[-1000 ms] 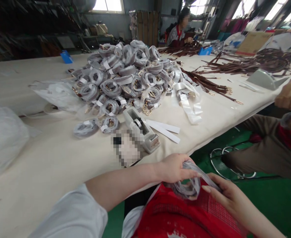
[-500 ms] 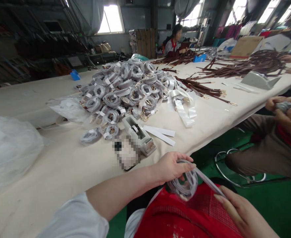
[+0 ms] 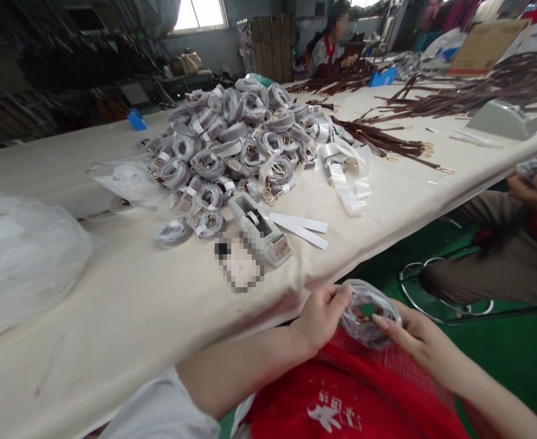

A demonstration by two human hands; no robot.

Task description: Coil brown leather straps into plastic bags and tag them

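Observation:
A coiled strap [image 3: 369,335] in a thin clear wrapping is held up over my red apron [image 3: 341,402]. My left hand [image 3: 325,314] pinches its left rim between thumb and fingers. On the right side of the coil, my right hand [image 3: 408,332] is closed, its thumb laid across the ring near a brown and gold-coloured part inside. Beyond my hands, on the table, stands a grey tape dispenser [image 3: 268,241] with two white paper strips [image 3: 302,228] beside it. A blurred-out flat object [image 3: 242,265] lies against the dispenser.
A heap of wrapped coiled straps [image 3: 231,140] covers the table's middle. Brown straps [image 3: 378,140] with metal clasps lie further right. Clear plastic bags [image 3: 25,262] fill the left side. A co-worker's hands [image 3: 536,189] are at the right edge; another person [image 3: 330,46] sits at the back.
The strap's loose end, stretched between my hands before, now lies round the coil. My right hand has come up to the coil's side. The view has tilted down a little.

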